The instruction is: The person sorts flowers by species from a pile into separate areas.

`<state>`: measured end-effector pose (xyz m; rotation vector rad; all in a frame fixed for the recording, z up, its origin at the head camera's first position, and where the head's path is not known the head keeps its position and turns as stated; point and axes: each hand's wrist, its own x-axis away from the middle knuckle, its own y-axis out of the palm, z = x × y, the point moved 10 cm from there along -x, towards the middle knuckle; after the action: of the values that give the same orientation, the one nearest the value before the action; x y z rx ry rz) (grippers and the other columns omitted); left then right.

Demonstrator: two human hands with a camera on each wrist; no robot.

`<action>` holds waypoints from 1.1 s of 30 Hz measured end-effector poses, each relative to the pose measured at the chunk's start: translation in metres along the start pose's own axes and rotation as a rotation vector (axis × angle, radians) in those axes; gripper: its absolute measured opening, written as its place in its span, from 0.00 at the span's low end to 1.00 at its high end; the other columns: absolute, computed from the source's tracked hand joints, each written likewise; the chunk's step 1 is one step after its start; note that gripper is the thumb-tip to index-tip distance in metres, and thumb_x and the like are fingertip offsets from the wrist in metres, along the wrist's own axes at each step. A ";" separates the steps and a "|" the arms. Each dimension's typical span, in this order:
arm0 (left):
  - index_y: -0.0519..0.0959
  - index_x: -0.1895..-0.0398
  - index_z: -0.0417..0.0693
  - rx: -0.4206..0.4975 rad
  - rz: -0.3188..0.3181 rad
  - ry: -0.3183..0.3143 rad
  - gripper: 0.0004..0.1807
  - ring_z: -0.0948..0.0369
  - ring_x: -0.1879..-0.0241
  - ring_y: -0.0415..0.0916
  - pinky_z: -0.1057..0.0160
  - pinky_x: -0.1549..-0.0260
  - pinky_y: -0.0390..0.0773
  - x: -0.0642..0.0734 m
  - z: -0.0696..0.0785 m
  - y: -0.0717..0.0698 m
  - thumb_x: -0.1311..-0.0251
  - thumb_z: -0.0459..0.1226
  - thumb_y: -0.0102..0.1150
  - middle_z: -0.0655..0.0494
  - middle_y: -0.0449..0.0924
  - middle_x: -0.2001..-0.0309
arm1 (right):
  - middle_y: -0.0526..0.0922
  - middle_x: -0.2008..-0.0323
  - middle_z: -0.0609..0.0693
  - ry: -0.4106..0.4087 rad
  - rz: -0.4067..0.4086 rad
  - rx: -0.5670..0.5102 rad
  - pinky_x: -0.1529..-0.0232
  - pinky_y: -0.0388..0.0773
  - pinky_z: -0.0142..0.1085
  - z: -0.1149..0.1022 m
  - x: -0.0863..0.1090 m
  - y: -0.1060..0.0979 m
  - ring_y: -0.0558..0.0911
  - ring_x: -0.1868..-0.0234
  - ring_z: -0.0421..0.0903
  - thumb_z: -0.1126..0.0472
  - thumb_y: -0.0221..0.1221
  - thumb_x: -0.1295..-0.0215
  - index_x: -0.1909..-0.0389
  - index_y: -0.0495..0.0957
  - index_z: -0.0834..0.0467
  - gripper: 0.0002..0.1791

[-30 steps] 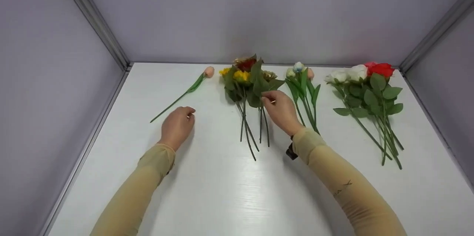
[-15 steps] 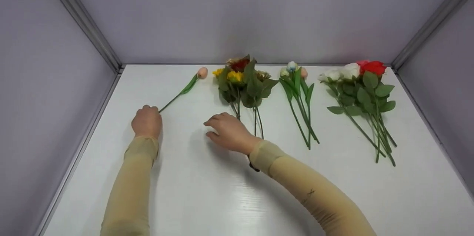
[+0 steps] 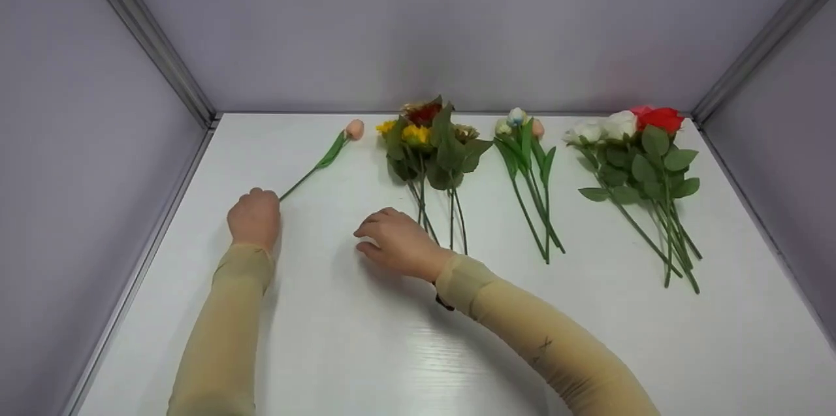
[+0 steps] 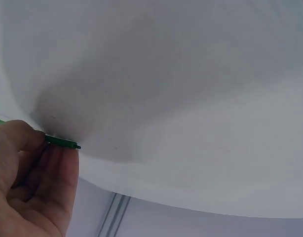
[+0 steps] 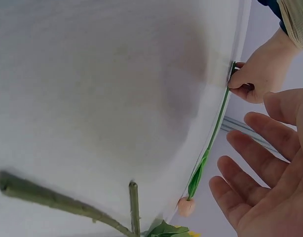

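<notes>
A single pink tulip (image 3: 354, 129) lies slantwise at the left of the white table, its green stem running down toward my left hand (image 3: 255, 220). Thumb and fingers pinch the stem close to its lower end, and the left wrist view shows the green stem tip (image 4: 62, 142) poking out between them. My right hand (image 3: 398, 243) hovers over the table, holding nothing, its fingers spread and slightly bent. Close by it, partly behind the hand and wrist, are the stems of the sunflower bunch (image 3: 418, 135). In the right wrist view, the tulip's leaf (image 5: 197, 177) also shows.
Right of the sunflowers lie several tulips (image 3: 522, 148) in white, blue and pink. Farther right is a bunch of white and red roses (image 3: 643, 155). Grey walls with metal corner posts (image 3: 144, 31) enclose the white table (image 3: 366, 351) at the back and sides.
My right hand has left the sunflower leaves and moved left and nearer. My left hand has moved left and taken hold of the tulip's stem. Over the last half second both shifted only slightly.
</notes>
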<state>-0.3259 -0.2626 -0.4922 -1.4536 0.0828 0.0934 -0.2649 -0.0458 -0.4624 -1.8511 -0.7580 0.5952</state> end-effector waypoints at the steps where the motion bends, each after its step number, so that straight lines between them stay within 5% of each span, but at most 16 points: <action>1: 0.79 0.69 0.26 0.012 -0.005 -0.010 0.08 0.39 0.69 0.80 0.43 0.73 0.83 0.000 -0.002 -0.001 0.33 0.23 0.53 0.32 0.77 0.70 | 0.85 0.47 0.49 0.003 0.006 -0.006 0.35 0.71 0.40 0.002 0.001 -0.001 0.78 0.40 0.51 0.55 0.59 0.24 0.45 0.85 0.57 0.15; 12: 0.78 0.72 0.33 0.183 -0.183 -0.076 0.08 0.45 0.73 0.80 0.44 0.74 0.81 0.010 -0.022 -0.004 0.39 0.29 0.52 0.38 0.82 0.73 | 0.87 0.50 0.50 0.032 0.064 -0.045 0.37 0.72 0.41 0.024 0.013 -0.008 0.79 0.42 0.52 0.56 0.60 0.25 0.49 0.87 0.58 0.13; 20: 0.81 0.57 0.29 0.420 -0.296 -0.117 0.14 0.47 0.65 0.79 0.48 0.63 0.80 0.024 -0.015 -0.001 0.33 0.33 0.50 0.39 0.83 0.64 | 0.87 0.51 0.51 0.042 0.097 -0.096 0.38 0.74 0.43 0.036 0.020 -0.015 0.81 0.44 0.52 0.58 0.60 0.25 0.50 0.87 0.59 0.12; 27: 0.77 0.43 0.31 0.924 -0.423 -0.277 0.18 0.57 0.61 0.79 0.62 0.61 0.82 0.035 0.025 0.018 0.25 0.39 0.55 0.43 0.81 0.54 | 0.86 0.48 0.48 0.176 0.169 -0.253 0.39 0.74 0.42 0.062 0.037 -0.040 0.79 0.42 0.48 0.57 0.59 0.24 0.47 0.87 0.55 0.13; 33: 0.76 0.41 0.36 1.231 -0.422 -0.284 0.19 0.53 0.54 0.80 0.60 0.54 0.84 0.047 0.096 0.017 0.26 0.41 0.59 0.39 0.79 0.46 | 0.85 0.48 0.45 0.309 0.274 -0.476 0.42 0.78 0.44 0.092 0.058 -0.064 0.81 0.44 0.45 0.54 0.58 0.22 0.44 0.85 0.51 0.14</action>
<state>-0.2816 -0.1644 -0.5027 -0.1980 -0.3503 -0.0936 -0.3043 0.0722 -0.4408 -2.4422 -0.4642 0.2957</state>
